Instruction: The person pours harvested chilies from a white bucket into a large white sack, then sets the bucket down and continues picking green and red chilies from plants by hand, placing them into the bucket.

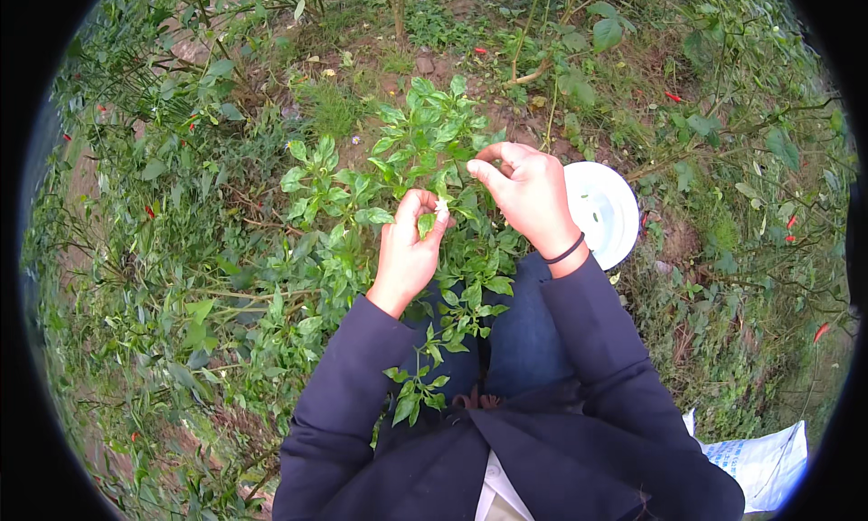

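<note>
A leafy green chili pepper plant [427, 124] stands before me, its lower branches reaching over my lap. My left hand [410, 243] pinches a sprig of it between thumb and forefinger. A small white flower [441, 204] shows at those fingertips, and a leaf [426, 224] pokes out between the fingers. Level with the foliage on the right is my right hand [532, 192], thumb and forefinger curled close together. Whether anything small sits between them is not visible. Partly behind my right wrist is a white plastic bucket [631, 216] with a few small green pods [595, 217] inside.
Dense chili plants [196, 236] crowd the left side. More branches [712, 141] with scattered red chilies [673, 96] spread at the right. A white woven sack [766, 460] bearing blue print lies at lower right. Weedy soil [424, 63] shows beyond the plant.
</note>
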A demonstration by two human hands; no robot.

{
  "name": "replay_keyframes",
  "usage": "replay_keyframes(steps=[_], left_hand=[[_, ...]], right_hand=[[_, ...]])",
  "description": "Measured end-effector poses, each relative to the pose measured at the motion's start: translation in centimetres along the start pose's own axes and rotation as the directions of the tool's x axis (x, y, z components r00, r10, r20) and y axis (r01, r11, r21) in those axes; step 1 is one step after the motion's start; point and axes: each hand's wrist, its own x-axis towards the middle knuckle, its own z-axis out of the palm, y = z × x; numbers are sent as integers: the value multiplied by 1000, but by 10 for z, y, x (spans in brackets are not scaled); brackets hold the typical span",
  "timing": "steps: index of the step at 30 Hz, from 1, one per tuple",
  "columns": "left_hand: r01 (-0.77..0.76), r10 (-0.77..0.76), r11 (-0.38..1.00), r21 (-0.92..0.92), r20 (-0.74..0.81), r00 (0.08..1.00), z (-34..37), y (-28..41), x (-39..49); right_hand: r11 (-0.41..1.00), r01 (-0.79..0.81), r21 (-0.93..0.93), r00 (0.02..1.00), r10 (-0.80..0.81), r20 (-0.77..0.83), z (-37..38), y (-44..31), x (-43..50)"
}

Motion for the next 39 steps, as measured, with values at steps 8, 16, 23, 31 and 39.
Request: replay_keyframes(steps=[8, 16, 23, 31, 39], left_hand=[[42, -43, 998, 35, 17, 999, 1, -5, -3], [12, -12, 1000, 21, -13, 1000, 6, -7, -5], [-16, 16, 998, -61, -2, 1000, 8, -1, -9], [-317, 367, 926, 207, -288, 885, -6, 2, -17], [-82, -135, 908, -411, -471, 872, -19, -9, 16]], right_hand=[[596, -566, 569, 824, 394, 407, 1, 12, -4], [-252, -535, 806, 788, 193, 584, -11, 12, -2], [994, 62, 93, 998, -64, 20, 11, -16, 3], [949, -154, 276, 988, 148, 42, 22, -22, 14], [924, -182, 337, 983, 169, 69, 7, -24, 10]])
